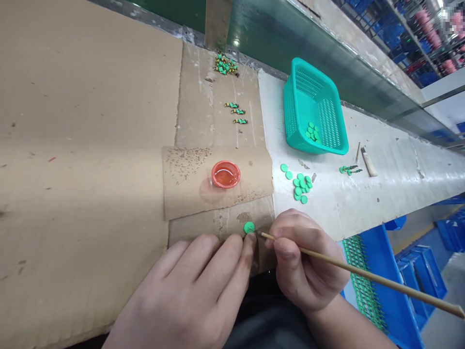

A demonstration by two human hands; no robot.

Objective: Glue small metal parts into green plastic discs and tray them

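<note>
Here, basket (pixel 304 105) of discs (pixel 313 133), dish (pixel 237 173) of liquid (pixel 225 177)

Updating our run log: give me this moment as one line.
left hand: fingertip at green disc; right hand: holding wooden stick, tip near disc; nearby: red cup, teal basket
</note>
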